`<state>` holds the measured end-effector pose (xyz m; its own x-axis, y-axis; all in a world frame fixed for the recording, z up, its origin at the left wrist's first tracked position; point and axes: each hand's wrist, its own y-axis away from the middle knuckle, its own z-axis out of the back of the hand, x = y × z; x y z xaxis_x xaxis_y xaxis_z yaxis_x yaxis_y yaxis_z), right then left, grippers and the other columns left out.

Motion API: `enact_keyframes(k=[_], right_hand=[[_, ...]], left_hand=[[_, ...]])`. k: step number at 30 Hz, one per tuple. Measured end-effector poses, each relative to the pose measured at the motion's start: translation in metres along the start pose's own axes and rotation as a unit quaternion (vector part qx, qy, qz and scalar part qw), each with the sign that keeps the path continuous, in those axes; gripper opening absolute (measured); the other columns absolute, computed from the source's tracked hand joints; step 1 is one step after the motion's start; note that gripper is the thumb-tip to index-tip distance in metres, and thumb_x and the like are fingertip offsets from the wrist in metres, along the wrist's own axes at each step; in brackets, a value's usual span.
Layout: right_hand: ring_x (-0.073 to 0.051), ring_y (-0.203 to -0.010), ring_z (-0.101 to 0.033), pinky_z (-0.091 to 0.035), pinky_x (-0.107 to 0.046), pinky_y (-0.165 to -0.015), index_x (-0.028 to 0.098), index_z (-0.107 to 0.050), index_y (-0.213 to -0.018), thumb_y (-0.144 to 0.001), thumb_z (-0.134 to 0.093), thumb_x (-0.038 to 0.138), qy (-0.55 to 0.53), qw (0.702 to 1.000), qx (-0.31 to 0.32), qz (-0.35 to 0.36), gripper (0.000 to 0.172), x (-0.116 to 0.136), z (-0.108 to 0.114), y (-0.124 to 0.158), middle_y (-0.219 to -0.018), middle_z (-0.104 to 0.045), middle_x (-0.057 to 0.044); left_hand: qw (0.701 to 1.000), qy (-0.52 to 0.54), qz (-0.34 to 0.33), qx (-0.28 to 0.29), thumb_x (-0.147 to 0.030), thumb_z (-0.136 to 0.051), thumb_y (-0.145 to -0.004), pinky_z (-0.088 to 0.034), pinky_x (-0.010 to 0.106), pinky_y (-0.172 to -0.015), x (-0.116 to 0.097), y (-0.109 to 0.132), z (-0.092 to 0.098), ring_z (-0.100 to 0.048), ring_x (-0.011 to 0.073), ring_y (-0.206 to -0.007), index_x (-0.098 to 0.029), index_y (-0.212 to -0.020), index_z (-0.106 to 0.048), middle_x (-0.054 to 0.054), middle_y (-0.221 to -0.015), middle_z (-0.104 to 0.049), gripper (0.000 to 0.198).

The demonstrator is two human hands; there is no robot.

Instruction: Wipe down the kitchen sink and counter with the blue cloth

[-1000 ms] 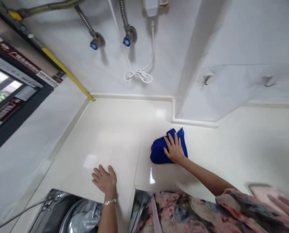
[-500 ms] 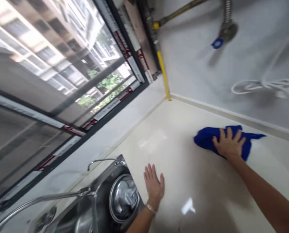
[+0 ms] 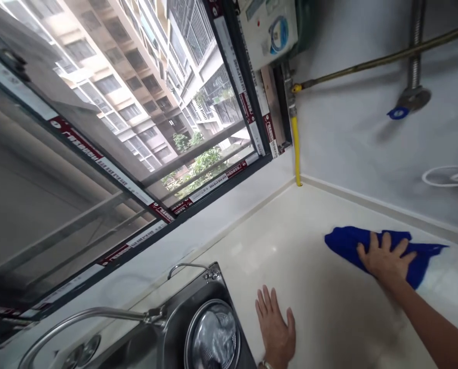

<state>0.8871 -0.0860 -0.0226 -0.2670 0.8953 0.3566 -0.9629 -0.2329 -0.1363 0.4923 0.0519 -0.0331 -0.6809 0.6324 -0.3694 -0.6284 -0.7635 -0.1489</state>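
A blue cloth (image 3: 347,243) lies spread on the pale, glossy countertop (image 3: 309,307), close to the wall on the right. My right hand (image 3: 386,259) presses flat on top of it with the fingers spread. Parts of the cloth stick out on both sides of the hand. My left hand (image 3: 275,328) rests palm down on the bare countertop beside the sink, its fingers stretched out and holding nothing. A bracelet at the left wrist is partly cut off by the lower edge.
The steel sink (image 3: 175,328) with a curved faucet (image 3: 94,311) and a round metal basin (image 3: 213,335) stands at lower left. A window (image 3: 209,184) runs along the left. At the corner a yellow pipe (image 3: 296,148) meets the counter. A blue-handled valve (image 3: 398,113) and white cable (image 3: 444,176) are on the wall.
The camera view has shifted, so the whole scene sits lower and further right, with more window showing. My right hand stays on the cloth, and my left hand stays flat beside the sink.
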Motion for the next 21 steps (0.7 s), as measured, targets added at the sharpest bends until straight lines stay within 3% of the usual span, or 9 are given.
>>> enact_keyframes(k=[5,10,14,18,21], right_hand=[[-0.054,-0.164,-0.015,-0.024,-0.081,-0.12,0.011,-0.056,-0.16,-0.101,-0.047,0.045,-0.017,0.995,-0.062,0.078,0.069,0.042,-0.011,0.087,-0.17,-0.043,-0.026],[-0.053,-0.163,-0.023,-0.026,-0.085,-0.119,0.02,-0.063,-0.156,-0.096,-0.045,0.047,-0.118,0.972,-0.135,0.154,0.068,0.071,-0.025,0.17,-0.163,-0.055,-0.02],[-0.051,-0.159,-0.035,-0.032,-0.083,-0.121,0.036,-0.072,-0.146,-0.092,-0.046,0.053,-0.144,0.963,-0.131,0.184,0.062,0.085,-0.031,0.23,-0.154,-0.065,-0.008],[-0.053,-0.15,-0.049,-0.041,-0.082,-0.116,0.038,-0.081,-0.132,-0.087,-0.052,0.055,-0.139,0.964,-0.1,0.204,0.056,0.083,-0.039,0.272,-0.15,-0.068,-0.007],[-0.05,-0.146,-0.054,-0.046,-0.077,-0.116,0.04,-0.083,-0.128,-0.083,-0.057,0.054,-0.195,0.96,-0.03,0.198,0.054,0.071,-0.036,0.284,-0.148,-0.069,-0.001]], left_hand=[[0.999,0.035,0.008,-0.012,-0.047,-0.057,-0.101,-0.022,0.067,-0.137,-0.001,-0.002,-0.008,-0.016,0.0398,-0.167,-0.02,-0.165,-0.042,0.013,-0.178,-0.027,0.071],[0.995,0.077,0.002,-0.059,-0.045,-0.058,-0.101,-0.028,0.068,-0.135,0.005,-0.009,-0.021,-0.023,0.041,-0.164,-0.02,-0.16,-0.05,0.016,-0.174,-0.035,0.065],[0.989,0.124,-0.011,-0.085,-0.043,-0.051,-0.104,-0.029,0.068,-0.135,0.008,-0.012,-0.019,-0.028,0.038,-0.163,-0.023,-0.16,-0.052,0.012,-0.17,-0.044,0.059],[0.98,0.176,-0.075,-0.054,-0.046,-0.05,-0.104,-0.028,0.064,-0.137,0.011,-0.006,-0.016,-0.042,0.034,-0.158,-0.026,-0.154,-0.06,0.009,-0.159,-0.059,0.055],[0.972,0.191,-0.137,-0.022,-0.048,-0.059,-0.098,-0.043,0.061,-0.131,0.015,0.004,-0.016,-0.056,0.0356,-0.148,-0.029,-0.142,-0.072,0.011,-0.153,-0.065,0.05]])
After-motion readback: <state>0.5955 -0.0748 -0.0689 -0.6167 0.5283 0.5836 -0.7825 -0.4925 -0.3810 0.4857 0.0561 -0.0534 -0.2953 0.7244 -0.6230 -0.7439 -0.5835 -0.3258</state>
